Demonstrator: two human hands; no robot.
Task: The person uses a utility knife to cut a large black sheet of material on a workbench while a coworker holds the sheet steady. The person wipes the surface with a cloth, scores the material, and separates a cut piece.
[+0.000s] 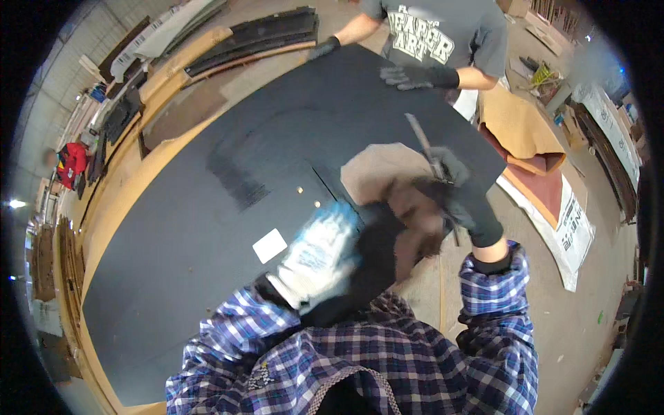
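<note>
A large black sheet (166, 263) lies spread over the table in front of me. My left hand (319, 252), in a white and blue glove, is over the sheet; motion smears its fingers. In its dark glove, my right hand (453, 183) is closed round a long thin grey tool (419, 135) that sticks out on both sides of the fist. Beside that hand a brown piece of material (380, 169), blurred and folded, bunches up; whether it is loose or the sheet's turned-up underside I cannot tell. A small white card (270, 245) rests left of my left hand.
Across the table a person in a grey T-shirt (443, 34) has both dark-gloved hands on the sheet's far edge. Tan and reddish-brown material (526, 131) and white wrapping (553, 242) lie at the right. Stacked dark strips (252, 41) stand at the far left.
</note>
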